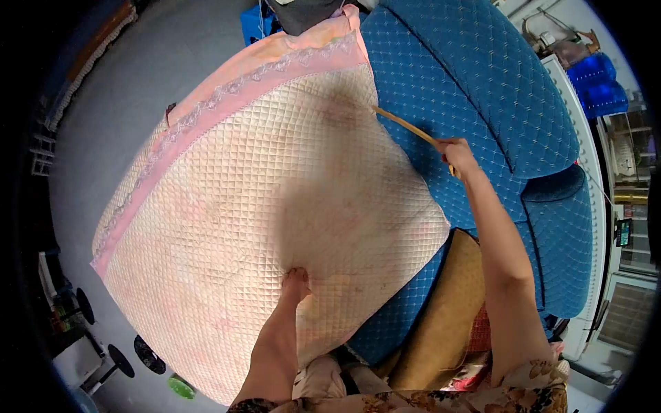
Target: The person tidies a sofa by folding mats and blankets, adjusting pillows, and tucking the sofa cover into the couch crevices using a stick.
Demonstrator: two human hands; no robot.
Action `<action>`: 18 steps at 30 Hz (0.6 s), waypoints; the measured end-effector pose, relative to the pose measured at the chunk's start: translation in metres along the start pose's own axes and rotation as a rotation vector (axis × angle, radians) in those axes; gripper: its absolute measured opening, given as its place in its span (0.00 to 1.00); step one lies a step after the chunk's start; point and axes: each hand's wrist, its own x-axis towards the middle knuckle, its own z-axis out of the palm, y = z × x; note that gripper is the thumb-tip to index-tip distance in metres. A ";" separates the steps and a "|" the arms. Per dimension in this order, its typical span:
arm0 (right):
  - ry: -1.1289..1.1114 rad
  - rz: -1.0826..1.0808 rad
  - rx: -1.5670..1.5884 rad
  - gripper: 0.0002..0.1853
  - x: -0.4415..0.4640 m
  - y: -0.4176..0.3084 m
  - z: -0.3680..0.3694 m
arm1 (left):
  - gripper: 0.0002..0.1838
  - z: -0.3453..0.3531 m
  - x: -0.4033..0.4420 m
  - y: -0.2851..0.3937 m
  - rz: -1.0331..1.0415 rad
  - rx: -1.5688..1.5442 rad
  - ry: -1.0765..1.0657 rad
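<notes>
A large cream quilted bed pad (pixel 227 193) with a pink lace-trimmed border is spread out before me, partly over a blue sofa (pixel 482 76). My left hand (pixel 296 283) is on the lower middle of the pad, its fingers curled and closed on the fabric. In my right hand (pixel 456 157), over the blue cushions, is a slim wooden stick (pixel 410 127). Its far tip reaches the pad's right edge. A blurred dark shadow lies across the middle of the pad.
A rolled tan mat (pixel 444 310) lies by my right elbow. Blue plastic bottles (pixel 597 86) stand beyond the sofa. At the lower left are a green round object (pixel 180 387) and dark round items on the grey floor (pixel 138 89). A blue crate (pixel 257 26) is at the top.
</notes>
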 end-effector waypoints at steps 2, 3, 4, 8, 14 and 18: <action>0.007 0.010 -0.005 0.13 0.008 0.000 0.005 | 0.19 0.000 0.000 -0.002 0.017 -0.029 0.019; 0.010 0.011 -0.011 0.13 0.012 -0.001 0.007 | 0.19 0.000 0.000 -0.001 0.025 -0.049 0.030; 0.022 0.013 -0.023 0.12 0.016 -0.001 0.008 | 0.20 -0.001 -0.001 0.001 0.009 -0.070 0.005; 0.054 0.009 -0.095 0.12 0.044 -0.003 0.023 | 0.22 -0.007 0.002 0.001 -0.016 -0.066 -0.060; -0.056 -0.137 -0.290 0.08 0.083 -0.033 0.016 | 0.25 0.078 0.036 -0.057 0.027 -0.232 -0.085; 0.109 -0.054 -0.388 0.09 0.106 -0.039 0.053 | 0.25 0.009 0.008 -0.009 0.057 -0.026 -0.061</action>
